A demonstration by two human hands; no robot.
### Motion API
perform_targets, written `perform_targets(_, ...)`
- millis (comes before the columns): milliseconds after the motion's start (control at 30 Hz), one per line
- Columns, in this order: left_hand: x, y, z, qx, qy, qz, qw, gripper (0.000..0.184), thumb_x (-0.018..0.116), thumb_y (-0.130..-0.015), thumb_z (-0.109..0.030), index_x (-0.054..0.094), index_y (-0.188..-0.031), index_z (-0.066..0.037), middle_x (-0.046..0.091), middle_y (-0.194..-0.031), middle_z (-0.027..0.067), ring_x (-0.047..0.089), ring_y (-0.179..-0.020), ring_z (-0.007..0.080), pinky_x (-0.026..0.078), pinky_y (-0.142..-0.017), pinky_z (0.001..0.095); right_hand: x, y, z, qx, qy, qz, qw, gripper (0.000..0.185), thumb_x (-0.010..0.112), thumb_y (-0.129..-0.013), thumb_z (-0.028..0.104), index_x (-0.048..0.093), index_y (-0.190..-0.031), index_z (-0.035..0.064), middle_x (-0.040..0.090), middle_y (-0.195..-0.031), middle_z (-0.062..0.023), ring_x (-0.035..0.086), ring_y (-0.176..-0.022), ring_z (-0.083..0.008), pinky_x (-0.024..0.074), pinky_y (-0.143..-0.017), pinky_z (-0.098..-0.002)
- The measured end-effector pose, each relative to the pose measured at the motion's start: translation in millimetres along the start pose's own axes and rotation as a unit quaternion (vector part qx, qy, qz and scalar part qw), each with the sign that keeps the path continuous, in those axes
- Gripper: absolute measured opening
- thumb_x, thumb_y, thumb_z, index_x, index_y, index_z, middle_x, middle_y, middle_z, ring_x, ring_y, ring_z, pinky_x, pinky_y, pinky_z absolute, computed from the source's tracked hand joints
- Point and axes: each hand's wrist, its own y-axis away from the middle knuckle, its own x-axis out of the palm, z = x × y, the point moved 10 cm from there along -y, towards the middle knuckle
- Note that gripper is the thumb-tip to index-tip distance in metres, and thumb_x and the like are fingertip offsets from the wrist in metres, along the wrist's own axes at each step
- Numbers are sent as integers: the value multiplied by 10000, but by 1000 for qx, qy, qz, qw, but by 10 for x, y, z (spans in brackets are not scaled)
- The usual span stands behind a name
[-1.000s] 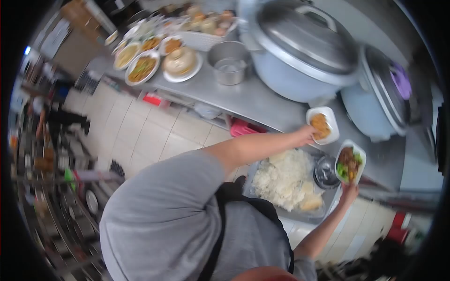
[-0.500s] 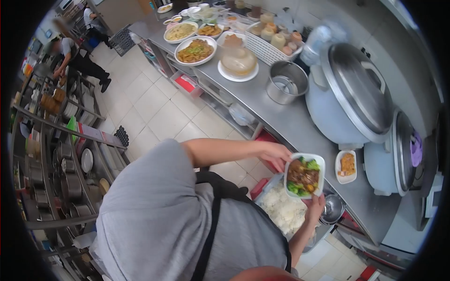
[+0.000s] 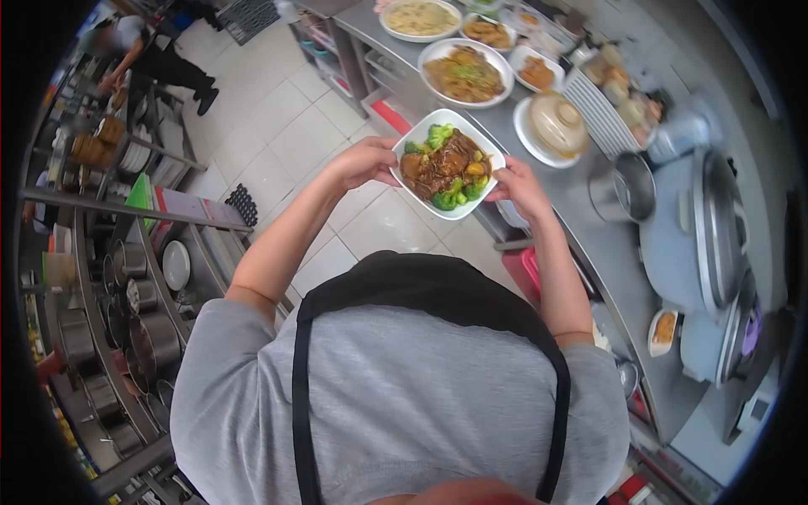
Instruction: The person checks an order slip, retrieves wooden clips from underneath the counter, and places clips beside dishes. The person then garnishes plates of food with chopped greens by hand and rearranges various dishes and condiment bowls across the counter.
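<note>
Between my two hands I hold a square white bowl [image 3: 406, 192] out in front of me, above the tiled floor. Broccoli and chunks of brown, sauce-covered meat [image 3: 446, 164] fill it. My left hand [image 3: 369, 162] grips the bowl's left corner, fingers partly hidden beneath it. On the opposite corner my right hand [image 3: 520, 187] is closed, thumb near the rim. The nearest dishes on the steel counter are a large plate of noodle-like food with green topping [image 3: 465, 74] and a lidded clay pot [image 3: 555, 124] standing on a white plate.
Along the steel counter [image 3: 589, 223] stand a metal pot [image 3: 621, 189], large rice cookers [image 3: 686, 236], a small dish of orange food [image 3: 664, 330] and a white basket [image 3: 599, 109]. Shelves of pots [image 3: 151, 345] line the left. A co-worker [image 3: 156, 63] stands far left.
I have turned left, away from the rice cookers and the rice container. The bowl, still in both hands, has moved to in front of my chest, over the floor beside the counter.
</note>
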Motion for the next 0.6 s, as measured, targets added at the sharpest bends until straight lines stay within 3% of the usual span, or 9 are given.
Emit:
perform_targets(167, -1005, 3, -252, 22, 32, -76, 996, 427, 418, -684, 20, 431, -1098, 121, 546, -979, 179, 596, -810, 209, 529, -678, 287, 541, -958, 322, 28, 2, 78, 997, 241, 464, -828, 144, 510, -996, -22, 593, -871, -104, 609, -714, -164, 516, -656, -254)
perform_targets(300, -1641, -257, -455, 12, 83, -127, 988, 416, 412, -674, 27, 438, -1078, 123, 551, -951, 189, 601, -797, 244, 535, -662, 295, 481, -1748, 521, 32, -40, 88, 995, 279, 494, -845, 248, 536, -939, -12, 598, -837, -100, 611, -693, -158, 511, -631, -237)
perform_targets(367, -1991, -488, -620, 23, 91, -131, 987, 405, 411, -676, 23, 443, -1068, 119, 551, -955, 186, 602, -793, 250, 536, -662, 298, 263, -2144, 683, 44, 35, 63, 996, 272, 497, -844, 266, 539, -921, 8, 598, -827, -90, 606, -679, -131, 506, -604, -218)
perform_targets(533, -2725, -1101, -1033, 32, 138, -159, 977, 406, 394, -668, 33, 436, -1060, 126, 539, -971, 185, 595, -816, 272, 537, -678, 314, -535, -3595, 1436, -109, 208, -71, 969, 237, 552, -804, 254, 597, -920, 52, 607, -791, -42, 572, -640, -92, 464, -578, -200)
perform_targets(567, -2863, -1176, -1113, 32, 138, -163, 976, 406, 394, -668, 33, 436, -1060, 126, 539, -971, 185, 595, -816, 272, 537, -678, 314, -675, -3902, 1587, -114, 267, -124, 949, 246, 567, -790, 250, 611, -913, 41, 615, -776, -47, 567, -643, -95, 458, -582, -214)
perform_targets(600, -3032, -1242, -1179, 32, 135, -174, 975, 408, 393, -669, 34, 433, -1063, 127, 537, -976, 189, 595, -816, 273, 536, -680, 314, -710, -4194, 1875, -246, 380, -172, 875, 244, 598, -751, 247, 628, -872, 37, 626, -736, -77, 584, -647, -141, 449, -587, -259)
